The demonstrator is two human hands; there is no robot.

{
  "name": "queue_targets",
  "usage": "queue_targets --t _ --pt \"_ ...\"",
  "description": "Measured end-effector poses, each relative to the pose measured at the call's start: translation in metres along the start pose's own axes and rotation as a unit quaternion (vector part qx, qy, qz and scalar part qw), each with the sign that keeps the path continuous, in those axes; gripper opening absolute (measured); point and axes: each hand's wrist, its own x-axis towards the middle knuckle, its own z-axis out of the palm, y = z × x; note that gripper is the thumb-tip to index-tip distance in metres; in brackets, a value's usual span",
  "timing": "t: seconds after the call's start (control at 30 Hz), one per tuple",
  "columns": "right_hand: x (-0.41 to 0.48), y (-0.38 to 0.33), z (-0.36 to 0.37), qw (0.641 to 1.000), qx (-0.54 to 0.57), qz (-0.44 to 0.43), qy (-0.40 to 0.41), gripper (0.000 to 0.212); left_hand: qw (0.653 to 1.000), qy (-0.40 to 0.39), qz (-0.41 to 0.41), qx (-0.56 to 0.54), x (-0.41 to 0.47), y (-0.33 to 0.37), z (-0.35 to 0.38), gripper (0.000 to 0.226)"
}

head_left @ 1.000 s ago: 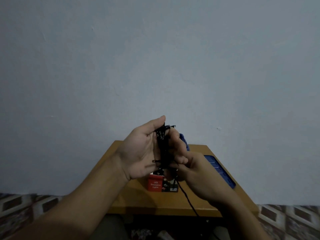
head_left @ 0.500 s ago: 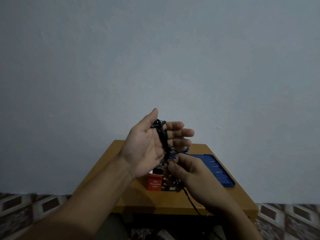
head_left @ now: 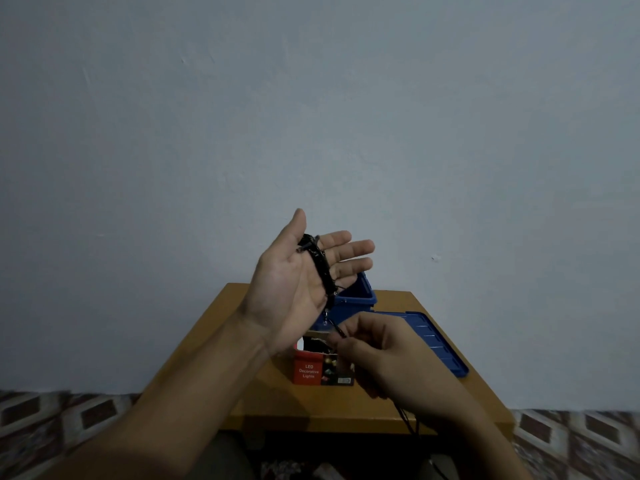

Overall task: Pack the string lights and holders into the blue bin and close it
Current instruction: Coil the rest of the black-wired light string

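A small tan wooden tabletop (head_left: 277, 400) is standing against a plain pale grey-blue wall (head_left: 450, 133), and brown-and-cream patterned floor tiles (head_left: 571, 441) are showing on both sides of it. At the far middle of the tabletop a blue plastic bin (head_left: 360, 299) is sitting open, and its flat blue lid (head_left: 436, 341) is lying just beside it to the right, reaching towards the near right corner. A red cardboard box printed "LED Decorative Lights" (head_left: 308, 370) is standing nearer the front edge, partly behind the hands. The black string lights (head_left: 320, 268) are being held up in the air above the tabletop, in front of the bin, not in it. They are lying as a narrow wound bundle across the palm of the left hand (head_left: 298, 289), with the long axis running steeply from the gap beside the thumb down to the heel of the palm, leaning a little to the right at the bottom. That hand's grip is released: the palm is turned up and the fingers are stretched out straight, only carrying the bundle. A loose strand is leading from the bundle's lower end to the right hand (head_left: 388, 355), whose grip is pinching the wire between curled fingertips above the red box. More wire is hanging below that hand, past the tabletop's front edge.
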Motion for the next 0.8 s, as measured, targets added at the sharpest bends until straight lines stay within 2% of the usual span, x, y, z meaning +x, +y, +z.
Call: queue_targets --t 0.13,0.4,0.67,0.8 --pt "0.0 0.001 -0.001 1.0 -0.02 0.014 0.012 0.022 1.0 0.016 0.014 0.003 0.0 0.001 0.0 0.076" --pt "-0.004 -0.001 -0.008 0.999 -0.042 0.021 0.014 0.026 0.998 0.029 0.016 0.051 -0.001 0.005 -0.003 0.091" --pt "-0.004 -0.015 -0.018 0.995 -0.018 -0.04 0.086 0.037 0.975 0.006 -0.115 0.189 -0.005 0.004 -0.009 0.101" --pt "-0.002 -0.019 -0.021 0.99 -0.012 -0.085 0.111 0.038 0.956 -0.004 -0.158 0.248 -0.004 0.0 -0.008 0.094"
